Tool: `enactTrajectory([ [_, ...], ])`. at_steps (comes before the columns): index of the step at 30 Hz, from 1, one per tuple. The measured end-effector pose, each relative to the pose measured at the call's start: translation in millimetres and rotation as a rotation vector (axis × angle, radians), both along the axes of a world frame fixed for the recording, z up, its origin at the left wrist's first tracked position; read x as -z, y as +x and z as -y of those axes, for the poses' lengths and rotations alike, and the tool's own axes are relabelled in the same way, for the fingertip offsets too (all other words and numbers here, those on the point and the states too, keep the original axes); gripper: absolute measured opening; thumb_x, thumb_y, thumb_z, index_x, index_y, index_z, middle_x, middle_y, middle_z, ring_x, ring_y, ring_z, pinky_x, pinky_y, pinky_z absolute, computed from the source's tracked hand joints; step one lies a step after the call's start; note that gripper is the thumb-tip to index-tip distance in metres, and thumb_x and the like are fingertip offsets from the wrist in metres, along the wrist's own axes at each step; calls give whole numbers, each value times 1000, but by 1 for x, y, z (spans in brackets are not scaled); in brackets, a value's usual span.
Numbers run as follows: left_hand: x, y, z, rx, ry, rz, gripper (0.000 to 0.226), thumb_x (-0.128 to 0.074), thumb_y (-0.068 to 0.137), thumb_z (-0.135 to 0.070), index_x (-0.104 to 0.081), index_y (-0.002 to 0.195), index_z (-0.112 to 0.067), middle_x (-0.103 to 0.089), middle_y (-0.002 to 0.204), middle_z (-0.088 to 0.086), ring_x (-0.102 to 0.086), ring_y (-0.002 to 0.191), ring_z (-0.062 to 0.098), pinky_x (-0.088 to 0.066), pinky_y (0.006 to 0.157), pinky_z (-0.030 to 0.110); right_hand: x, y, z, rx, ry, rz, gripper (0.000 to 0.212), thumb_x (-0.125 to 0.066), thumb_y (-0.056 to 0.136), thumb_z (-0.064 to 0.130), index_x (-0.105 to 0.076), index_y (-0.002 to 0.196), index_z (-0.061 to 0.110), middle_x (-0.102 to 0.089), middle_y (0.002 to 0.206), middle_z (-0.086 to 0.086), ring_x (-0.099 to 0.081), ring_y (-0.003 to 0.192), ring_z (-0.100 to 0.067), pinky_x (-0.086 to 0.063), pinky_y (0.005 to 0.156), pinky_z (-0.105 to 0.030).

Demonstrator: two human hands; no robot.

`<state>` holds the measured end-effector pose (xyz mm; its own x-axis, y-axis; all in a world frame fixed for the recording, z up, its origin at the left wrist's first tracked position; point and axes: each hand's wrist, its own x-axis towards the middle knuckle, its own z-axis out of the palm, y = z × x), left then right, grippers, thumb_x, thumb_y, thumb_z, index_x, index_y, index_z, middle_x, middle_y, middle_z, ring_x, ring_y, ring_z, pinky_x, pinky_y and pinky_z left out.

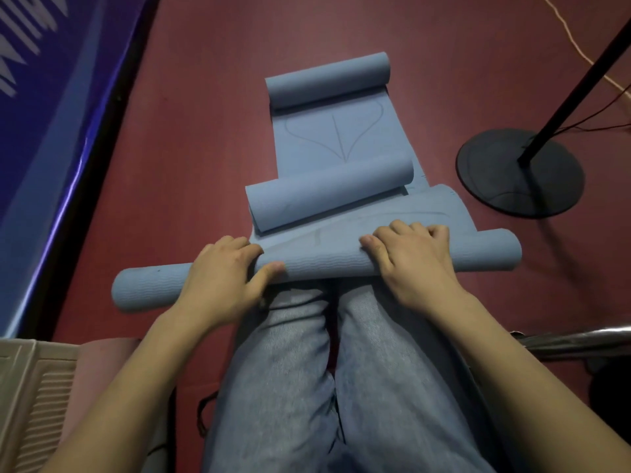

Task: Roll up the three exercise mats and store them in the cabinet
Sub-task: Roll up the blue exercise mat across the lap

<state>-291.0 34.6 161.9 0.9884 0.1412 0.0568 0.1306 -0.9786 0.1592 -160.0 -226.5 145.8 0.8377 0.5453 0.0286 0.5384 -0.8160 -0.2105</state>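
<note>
Hands [222, 278] [413, 264] on three blue mats [327, 264]

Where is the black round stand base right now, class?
In the head view the black round stand base sits on the red floor at the right, just beyond the right end of the nearest mat roll.

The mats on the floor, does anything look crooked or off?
Yes. The near roll under both hands, left hand and right hand, lies slanted, its left end nearer the person. The middle roll also sits askew, overlapping the near mat.
</note>
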Motion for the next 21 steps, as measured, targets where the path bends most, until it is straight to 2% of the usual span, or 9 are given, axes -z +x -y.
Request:
enactTrajectory([
  [2,-1,7,-1,-1,-51,-46,51,-26,90,-71,-36,65,-28,-40,67,-13,-45,75,25,-36,66,39,4,5,-3,29,7,10,57,-7,101,60,-55,93,29,-67,89,5,-60,88,-27,-28,84,-43],
  [5,-2,19,-5,-43,-96,-138,62,-18,83,-77,-43,64,-23,-50,67,-9,-49,73,23,-34,62,38,7,11,-7,26,14,27,51,-13,105,55,-49,85,25,-68,78,-1,-63,81,-32,-31,83,-45],
  [8,-11,25,-7,-69,-179,-240,71,-19,78,-82,-49,64,-19,-54,61,-4,-52,64,20,-39,60,38,4,14,-6,-2,8,23,51,-15,106,51,-51,82,24,-68,78,-3,-64,82,-33,-31,84,-46],
  [10,-16,23,-7,-65,-206,-273,74,-20,77,-83,-53,67,-17,-56,62,0,-54,64,20,-44,64,40,1,14,-6,3,8,35,56,-14,107,51,-55,81,24,-68,78,-5,-63,81,-33,-31,84,-46],
  [13,-18,17,-2,-50,-181,-255,76,-21,78,-82,-52,66,-14,-56,61,3,-54,62,21,-44,64,41,-1,9,-5,19,-6,72,60,-14,107,50,-64,86,23,-70,81,-9,-64,84,-34,-31,85,-46],
  [16,-24,5,8,-57,-186,-216,71,-23,87,-76,-47,62,-14,-52,55,1,-50,60,24,-39,60,40,-11,-2,4,6,-14,53,64,-13,107,51,-66,86,22,-72,85,-12,-64,88,-36,-33,86,-46],
  [19,-31,-18,16,-9,-207,-192,68,-26,92,-71,-45,60,-14,-45,50,-1,-45,52,15,-33,56,38,-25,-19,22,-29,1,40,61,-13,106,53,-55,74,25,-71,81,-11,-64,84,-37,-35,87,-48],
  [21,-28,-40,21,12,-235,-208,68,-26,90,-74,-46,59,-17,-43,48,-2,-44,51,13,-35,55,38,-22,-38,35,-65,-11,55,59,-11,106,53,-50,71,26,-70,77,-9,-64,79,-37,-34,82,-47],
])
